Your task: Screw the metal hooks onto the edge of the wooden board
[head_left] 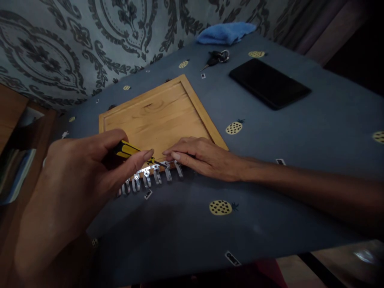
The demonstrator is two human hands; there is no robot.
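Note:
A yellow-and-black screwdriver (129,149) is gripped in my left hand (81,184), its thumb along the handle. The screwdriver's thin shaft slants down right to a metal hook rail (147,170) on the near edge of a framed wooden board (156,116). Several curved silver hooks on the rail point toward me. My right hand (207,158) lies over the board's near right part, fingers stretched out to the left and thumb beside the rail's right end. What its fingertips press on is partly hidden.
A dark blue cloth (255,192) with pineapple prints covers the table. Behind the board lie keys (217,58), a blue towel (226,33) and a black phone (270,83). A wooden shelf (30,132) with books stands at left, patterned wallpaper (126,36) at the back.

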